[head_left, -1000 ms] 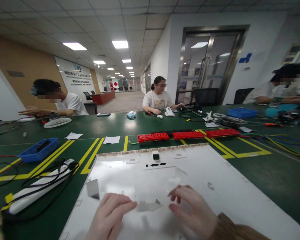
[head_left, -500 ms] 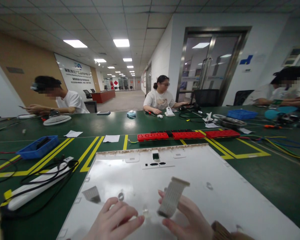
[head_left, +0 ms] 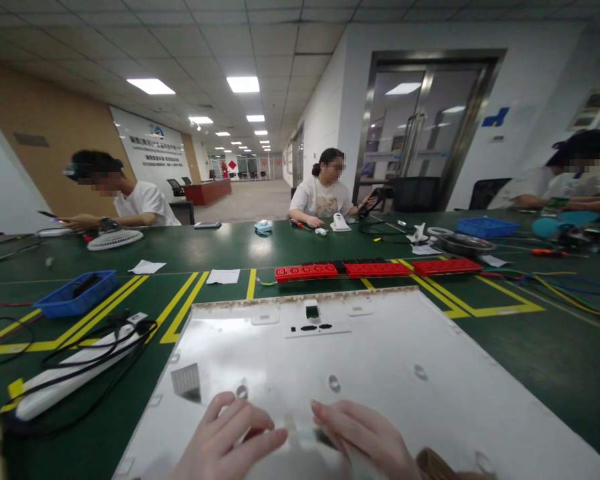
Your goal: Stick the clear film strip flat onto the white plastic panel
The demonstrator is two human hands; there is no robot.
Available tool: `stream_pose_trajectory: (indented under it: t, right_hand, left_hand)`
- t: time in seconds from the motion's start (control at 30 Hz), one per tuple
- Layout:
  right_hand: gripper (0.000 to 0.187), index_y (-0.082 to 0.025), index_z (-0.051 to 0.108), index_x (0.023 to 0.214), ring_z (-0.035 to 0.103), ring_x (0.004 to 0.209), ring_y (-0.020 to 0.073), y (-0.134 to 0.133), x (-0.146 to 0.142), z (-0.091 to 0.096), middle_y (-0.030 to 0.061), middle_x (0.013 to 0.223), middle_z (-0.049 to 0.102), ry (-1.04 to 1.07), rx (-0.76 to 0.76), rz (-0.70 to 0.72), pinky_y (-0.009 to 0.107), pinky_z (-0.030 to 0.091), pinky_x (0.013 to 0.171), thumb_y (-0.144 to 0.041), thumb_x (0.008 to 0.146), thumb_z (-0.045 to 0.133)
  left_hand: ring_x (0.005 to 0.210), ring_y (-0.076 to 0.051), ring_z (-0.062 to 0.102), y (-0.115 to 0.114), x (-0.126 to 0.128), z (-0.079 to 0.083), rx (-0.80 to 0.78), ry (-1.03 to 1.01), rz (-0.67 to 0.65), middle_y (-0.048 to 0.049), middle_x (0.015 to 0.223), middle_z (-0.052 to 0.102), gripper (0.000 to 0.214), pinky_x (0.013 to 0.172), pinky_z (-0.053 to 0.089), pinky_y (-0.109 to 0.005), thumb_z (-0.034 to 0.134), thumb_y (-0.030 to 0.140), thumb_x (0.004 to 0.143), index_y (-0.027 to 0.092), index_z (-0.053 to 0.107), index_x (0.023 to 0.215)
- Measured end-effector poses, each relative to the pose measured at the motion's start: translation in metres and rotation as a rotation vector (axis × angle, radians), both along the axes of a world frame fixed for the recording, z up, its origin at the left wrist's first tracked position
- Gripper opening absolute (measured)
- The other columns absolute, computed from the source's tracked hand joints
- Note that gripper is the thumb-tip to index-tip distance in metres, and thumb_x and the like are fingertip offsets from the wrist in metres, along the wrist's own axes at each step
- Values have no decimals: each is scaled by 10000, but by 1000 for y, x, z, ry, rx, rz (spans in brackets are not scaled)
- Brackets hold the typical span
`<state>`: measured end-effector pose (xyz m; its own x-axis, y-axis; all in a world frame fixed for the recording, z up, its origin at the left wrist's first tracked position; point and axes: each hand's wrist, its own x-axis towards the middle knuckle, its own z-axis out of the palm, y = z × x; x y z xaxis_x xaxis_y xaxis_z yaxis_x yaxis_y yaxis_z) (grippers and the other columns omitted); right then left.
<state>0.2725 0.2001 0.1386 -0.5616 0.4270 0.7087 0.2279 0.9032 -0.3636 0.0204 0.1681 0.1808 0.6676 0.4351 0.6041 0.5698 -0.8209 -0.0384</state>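
Note:
A large white metal panel (head_left: 380, 353) lies flat on the green table in front of me. My left hand (head_left: 230, 440) rests on its near edge with the fingers curled inward. My right hand (head_left: 365, 437) lies beside it, fingers bent and pointing left. Between the two hands sits a small pale piece (head_left: 293, 427), pinched by the fingertips; I cannot make out what it is. A short grey ribbon tab (head_left: 186, 381) stands up from the panel at the left.
A white power strip wrapped in black cable (head_left: 75, 373) lies at the left, with a blue tray (head_left: 77, 293) behind it. Red power strips (head_left: 375, 269) run across the middle of the table. Three other people sit along the far side. Coloured wires (head_left: 575, 287) trail at right.
Half a second ago my right hand held a flat grey ribbon piece upright; it has dropped out of sight and both hands have come together at the panel's near edge.

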Motion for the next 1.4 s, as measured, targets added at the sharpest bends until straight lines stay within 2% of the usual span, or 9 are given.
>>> stream_pose_trajectory:
  t: [0.1, 0.2, 0.43, 0.5, 0.73, 0.9, 1.0, 1.2, 1.4]
  right_hand:
    - [347, -191, 472, 1303, 615, 760, 124, -1, 1, -1, 77, 896, 616, -12, -43, 46, 188, 527, 650, -230, 974, 368]
    - [329, -172, 514, 1247, 613, 767, 137, -3, 0, -1, 91, 886, 627, -37, 17, 30, 215, 528, 655, -253, 984, 333]
    - [216, -130, 558, 1102, 577, 645, 109, -9, -9, 17, 46, 793, 655, -32, 290, 50, 202, 482, 582, -174, 962, 400]
    - [203, -125, 558, 1089, 572, 633, 102, -10, -10, 22, 42, 800, 663, -66, 317, 62, 203, 477, 590, -164, 965, 402]
    - [239, -128, 516, 1154, 585, 712, 124, -7, -8, 14, 60, 886, 662, -131, 210, 3, 221, 468, 633, -214, 981, 374]
    - [267, -159, 541, 1129, 577, 741, 134, -1, -7, 0, 47, 862, 643, -126, 54, -53, 240, 442, 641, -265, 994, 338]
    - [254, -169, 566, 1066, 563, 741, 138, 3, -7, -2, 39, 860, 639, -143, 11, -45, 246, 430, 650, -275, 993, 347]
    - [208, -178, 585, 1048, 550, 820, 150, -1, -5, 10, 53, 925, 618, -253, -203, -30, 245, 435, 712, -210, 963, 398]
    - [167, -181, 601, 1015, 530, 834, 155, 0, -5, 8, 48, 930, 618, -289, -235, -5, 255, 418, 735, -143, 903, 483]
  left_hand:
    - [704, -121, 572, -1, 0, 1, 32, 27, -10, -38, 810, 627, 309, 714, 391, -263, 315, 193, 985, 144, 620, 1007]
    - [700, -123, 570, -1, 1, -1, 60, 44, -21, -41, 800, 629, 312, 707, 383, -269, 313, 171, 985, 137, 622, 1007]
    - [671, -124, 553, -8, 1, 2, 45, 70, 2, -40, 789, 621, 311, 640, 380, -265, 307, 175, 987, 146, 613, 1037]
    - [656, -123, 544, -8, 0, 3, 30, 70, 5, -41, 785, 616, 301, 630, 378, -265, 315, 170, 984, 138, 611, 1028]
    - [655, -122, 523, 0, -1, -12, 76, -65, 2, -35, 777, 598, 347, 641, 335, -274, 271, 222, 998, 141, 608, 1029]
    - [739, -140, 542, -1, -3, -25, -35, -109, 119, -28, 856, 601, 352, 771, 302, -321, 248, 239, 1001, 198, 593, 1053]
    - [764, -143, 550, 3, -6, -30, -61, -64, 121, -19, 883, 607, 335, 799, 300, -325, 262, 184, 985, 214, 580, 1085]
    - [770, -171, 559, 13, -6, -27, -119, 99, 72, -41, 881, 613, 317, 782, 398, -326, 333, 77, 903, 179, 555, 1105]
    - [776, -181, 569, 7, 0, -19, -196, 152, 86, -57, 899, 615, 280, 702, 493, -305, 385, 75, 886, 177, 560, 1080]
